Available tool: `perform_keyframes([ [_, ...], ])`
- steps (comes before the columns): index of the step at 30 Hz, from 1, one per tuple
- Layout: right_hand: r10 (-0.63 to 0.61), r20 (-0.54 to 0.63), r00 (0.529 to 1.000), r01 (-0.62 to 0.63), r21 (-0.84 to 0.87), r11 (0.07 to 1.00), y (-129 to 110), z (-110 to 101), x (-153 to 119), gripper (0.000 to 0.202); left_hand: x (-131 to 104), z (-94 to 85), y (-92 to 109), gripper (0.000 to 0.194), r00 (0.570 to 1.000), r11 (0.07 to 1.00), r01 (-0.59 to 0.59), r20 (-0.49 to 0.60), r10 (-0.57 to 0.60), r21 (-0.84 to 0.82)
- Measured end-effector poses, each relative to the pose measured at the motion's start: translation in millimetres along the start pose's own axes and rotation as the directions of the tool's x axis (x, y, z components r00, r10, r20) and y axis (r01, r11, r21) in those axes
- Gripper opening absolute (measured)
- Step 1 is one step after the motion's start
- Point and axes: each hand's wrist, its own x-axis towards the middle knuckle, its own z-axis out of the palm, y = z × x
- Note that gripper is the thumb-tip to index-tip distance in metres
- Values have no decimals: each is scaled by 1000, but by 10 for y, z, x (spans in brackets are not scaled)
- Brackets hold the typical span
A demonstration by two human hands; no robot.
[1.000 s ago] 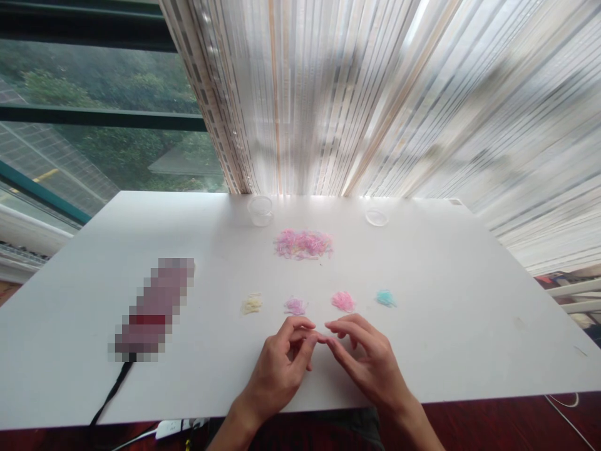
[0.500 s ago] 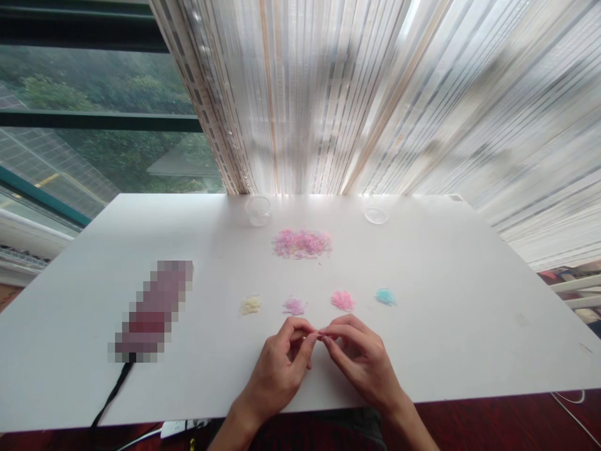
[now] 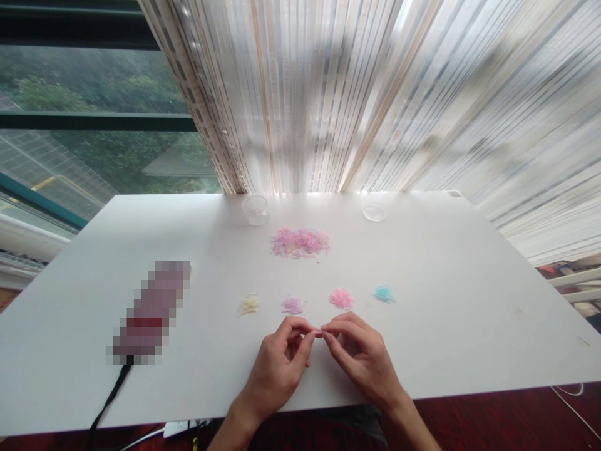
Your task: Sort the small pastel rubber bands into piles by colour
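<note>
My left hand (image 3: 280, 363) and my right hand (image 3: 361, 354) meet near the table's front edge, both pinched at the fingertips. Something tiny and pinkish spans the fingertips, too small to name. Just beyond them lie four small heaps in a row: pale yellow (image 3: 248, 304), lilac (image 3: 293, 305), pink (image 3: 340, 298) and turquoise (image 3: 384, 294). Farther back is a larger mixed pile (image 3: 300, 242) of thin pink, lilac and other pieces.
A clear round container (image 3: 256, 210) and a clear lid (image 3: 374, 213) stand at the back of the white table (image 3: 446, 338). A pixelated object (image 3: 153, 310) with a black strap lies left. Behind hangs a striped curtain (image 3: 305, 94).
The whole view has shifted slightly. My fingertips are a little farther apart, with more of the tiny pinkish thing showing between them.
</note>
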Motion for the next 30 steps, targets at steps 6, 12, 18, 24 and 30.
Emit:
perform_keyframes([
  [6, 2, 2, 1000, -2, -8, 1000, 8, -1, -8, 8, -3, 3, -7, 23, 1000, 1000, 15, 7, -15, 1],
  [12, 7, 4, 1000, -7, -20, 1000, -13, -12, 4, 11, 7, 7, -16, 24, 1000, 1000, 13, -4, -13, 1],
  [18, 17, 20, 1000, -17, -41, 999, -20, -12, 9, 14, 11, -1, -15, 25, 1000, 1000, 8, -17, -8, 3],
  [24, 7, 46, 999, -3, -82, 997, -10, -71, 26, 13, 11, 0, 4, 26, 1000, 1000, 0, -5, 0, -9],
  [30, -3, 80, 997, 11, -98, 995, -24, -134, 60, 11, 22, 3, -14, 28, 1000, 1000, 11, 9, -11, -9],
])
